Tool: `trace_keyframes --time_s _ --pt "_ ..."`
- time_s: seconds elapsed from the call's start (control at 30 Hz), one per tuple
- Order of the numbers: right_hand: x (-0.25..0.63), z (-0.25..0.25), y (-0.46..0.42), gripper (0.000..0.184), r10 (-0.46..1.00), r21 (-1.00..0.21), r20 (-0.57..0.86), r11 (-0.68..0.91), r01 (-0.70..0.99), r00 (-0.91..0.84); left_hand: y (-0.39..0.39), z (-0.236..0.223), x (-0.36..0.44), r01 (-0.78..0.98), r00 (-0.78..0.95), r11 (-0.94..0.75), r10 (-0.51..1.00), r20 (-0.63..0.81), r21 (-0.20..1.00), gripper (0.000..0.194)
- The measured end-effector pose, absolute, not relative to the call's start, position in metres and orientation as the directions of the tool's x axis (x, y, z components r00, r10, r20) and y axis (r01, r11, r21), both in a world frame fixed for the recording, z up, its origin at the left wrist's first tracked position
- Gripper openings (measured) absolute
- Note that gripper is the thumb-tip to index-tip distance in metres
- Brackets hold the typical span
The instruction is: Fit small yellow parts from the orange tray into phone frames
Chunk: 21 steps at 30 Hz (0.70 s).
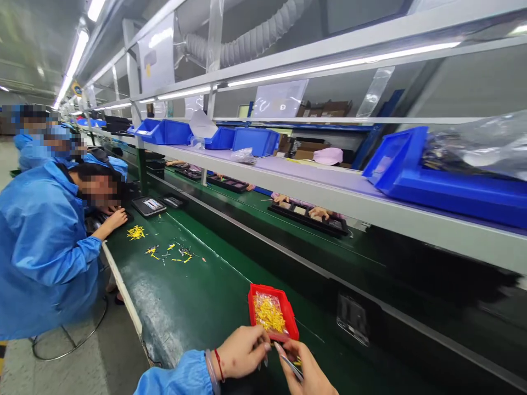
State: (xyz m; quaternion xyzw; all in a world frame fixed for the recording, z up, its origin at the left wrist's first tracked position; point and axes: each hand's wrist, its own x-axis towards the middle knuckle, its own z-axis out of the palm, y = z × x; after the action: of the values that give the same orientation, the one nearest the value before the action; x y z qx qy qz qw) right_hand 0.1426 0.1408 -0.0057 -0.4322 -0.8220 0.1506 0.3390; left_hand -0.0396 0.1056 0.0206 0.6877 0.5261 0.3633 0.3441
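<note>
My left hand (242, 351) is at the bottom middle, in a blue sleeve with a bangle and a red cord at the wrist. Its thumb and fingers are pinched together at the near edge of a red tray (293, 323); what they hold is too small to make out. Close beside it, my right hand (308, 370) is closed around slim silver tweezers (293, 367), with a bit of yellow showing by the fingers. Inside the tray lies a clear plastic bag with many small yellow pieces (269, 312).
Farther along the green bench (185, 296) are a yellow pile (135, 232) and scattered small parts (185, 252). A co-worker in blue (49, 236) leans over the bench at left. Above runs a shelf (288, 170) with blue bins (453, 175). A clear plastic case (353, 318) lies right of the tray.
</note>
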Motion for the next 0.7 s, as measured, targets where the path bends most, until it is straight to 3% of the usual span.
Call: trace_keyframes --time_s 0.13,0.27,0.43,0.6,0.7 --pt "0.126 0.007 0.125 0.028 0.682 -0.236 0.507 0.698 0.676 -0.527 0.107 0.019 -0.042 0.497 0.191 -0.251 0.965 0.177 0.830 0.016" --pt "0.112 0.016 0.122 0.031 0.710 -0.134 0.474 0.642 0.755 -0.520 0.110 0.018 -0.045 0.543 0.253 -0.322 0.944 0.214 0.776 0.018" --pt "0.105 0.020 0.122 0.029 0.754 -0.132 0.406 0.607 0.783 -0.516 0.111 0.020 -0.049 0.635 0.307 -0.366 0.928 0.212 0.680 0.020" --pt "0.105 0.035 0.133 0.018 0.881 -0.304 0.257 0.463 0.833 -0.396 0.115 0.023 -0.058 0.724 0.231 -0.286 0.958 0.170 0.627 0.021" --pt "0.107 0.040 0.150 0.016 0.923 -0.373 0.238 0.373 0.849 -0.301 0.119 0.023 -0.065 0.761 0.139 -0.194 0.981 0.137 0.619 0.020"
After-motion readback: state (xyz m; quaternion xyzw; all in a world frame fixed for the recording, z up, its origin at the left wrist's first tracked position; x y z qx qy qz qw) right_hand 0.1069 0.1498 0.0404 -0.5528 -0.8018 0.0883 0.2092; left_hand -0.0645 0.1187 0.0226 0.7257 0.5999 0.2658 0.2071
